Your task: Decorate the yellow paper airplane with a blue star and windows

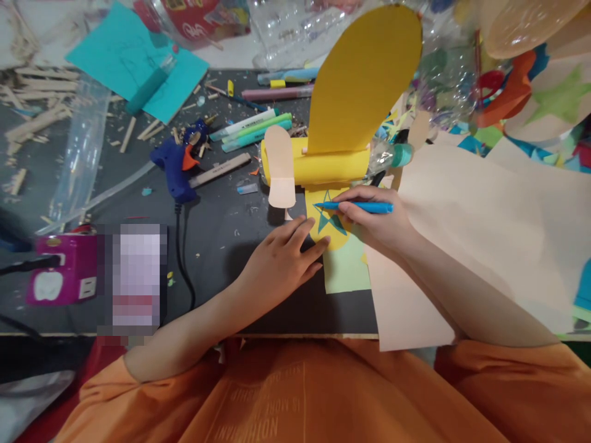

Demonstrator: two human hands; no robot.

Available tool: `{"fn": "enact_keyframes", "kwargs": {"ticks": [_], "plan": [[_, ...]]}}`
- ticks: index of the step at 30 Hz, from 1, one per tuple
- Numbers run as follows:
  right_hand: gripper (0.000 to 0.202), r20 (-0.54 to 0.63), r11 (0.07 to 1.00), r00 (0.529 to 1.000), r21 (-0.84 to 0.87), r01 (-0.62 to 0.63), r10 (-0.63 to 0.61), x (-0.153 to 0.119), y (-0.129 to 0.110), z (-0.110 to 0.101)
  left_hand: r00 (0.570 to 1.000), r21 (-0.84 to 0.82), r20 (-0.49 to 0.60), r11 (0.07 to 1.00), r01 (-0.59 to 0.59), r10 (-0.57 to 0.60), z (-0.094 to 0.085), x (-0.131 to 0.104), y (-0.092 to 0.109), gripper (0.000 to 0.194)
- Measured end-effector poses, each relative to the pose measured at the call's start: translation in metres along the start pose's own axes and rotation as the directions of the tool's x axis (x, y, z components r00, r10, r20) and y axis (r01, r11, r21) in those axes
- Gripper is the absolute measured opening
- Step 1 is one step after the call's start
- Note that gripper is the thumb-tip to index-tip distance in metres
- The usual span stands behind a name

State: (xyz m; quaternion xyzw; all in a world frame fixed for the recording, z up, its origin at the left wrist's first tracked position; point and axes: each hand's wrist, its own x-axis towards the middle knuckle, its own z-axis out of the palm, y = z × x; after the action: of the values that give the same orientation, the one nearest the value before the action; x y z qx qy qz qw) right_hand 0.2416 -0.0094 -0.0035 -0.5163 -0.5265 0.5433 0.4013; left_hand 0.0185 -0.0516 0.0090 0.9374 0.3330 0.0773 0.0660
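Note:
A blue marker (pixel 369 207) is gripped in my right hand (pixel 381 212), its tip touching a blue star (pixel 333 223) drawn on a yellow paper wing (pixel 318 229). The star's lower part is coloured in. My left hand (pixel 293 252) lies with fingers stretched out at the left edge of that wing. Just beyond my hands is a plastic bottle wrapped in yellow paper (pixel 332 167), on its side with a teal cap (pixel 402 155). A large yellow wing (pixel 364 80) rises from it, and a peach rounded strip (pixel 281 166) sits at its left end.
A blue glue gun (pixel 178 163) lies to the left, its cord running toward me, near a purple power adapter (pixel 64 267). Several markers (pixel 256 132) lie behind it. Peach paper sheets (pixel 489 227) spread at right. Wood sticks (pixel 41 92) and clear bottles (pixel 290 31) clutter the back.

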Motion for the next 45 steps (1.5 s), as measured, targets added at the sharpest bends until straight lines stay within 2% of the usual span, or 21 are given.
{"fn": "enact_keyframes", "kwargs": {"ticks": [11,19,26,32,36,45], "plan": [[0.025,0.008,0.999,1.0,-0.035,0.009,-0.009,0.0003,0.0017,-0.0019,1.0,0.019,0.004,1.0,-0.007,0.007,-0.0002,-0.0004,-0.0008,0.034],[0.018,-0.004,1.0,1.0,-0.013,0.012,-0.012,-0.0002,0.0025,-0.0017,1.0,-0.01,0.015,1.0,0.009,-0.009,-0.0002,-0.0015,-0.0014,0.037],[0.024,0.009,0.999,1.0,-0.029,0.023,-0.023,0.0,0.0033,-0.0027,1.0,0.018,0.025,1.0,0.001,-0.001,-0.0014,-0.0011,-0.0015,0.036],[0.021,0.01,0.999,0.999,-0.018,0.036,-0.036,0.0001,0.0023,-0.0025,1.0,0.031,-0.004,0.999,-0.018,0.018,0.0001,-0.0014,-0.0016,0.035],[0.021,0.0,1.0,1.0,-0.013,0.024,-0.024,0.0,0.0013,-0.0026,1.0,0.036,0.03,0.999,-0.003,0.002,-0.0009,-0.001,-0.0016,0.036],[0.022,-0.007,0.998,0.999,-0.046,0.038,-0.038,0.0002,0.0009,-0.0036,1.0,-0.019,0.027,1.0,0.005,-0.005,-0.0023,0.0003,-0.0015,0.036]]}}
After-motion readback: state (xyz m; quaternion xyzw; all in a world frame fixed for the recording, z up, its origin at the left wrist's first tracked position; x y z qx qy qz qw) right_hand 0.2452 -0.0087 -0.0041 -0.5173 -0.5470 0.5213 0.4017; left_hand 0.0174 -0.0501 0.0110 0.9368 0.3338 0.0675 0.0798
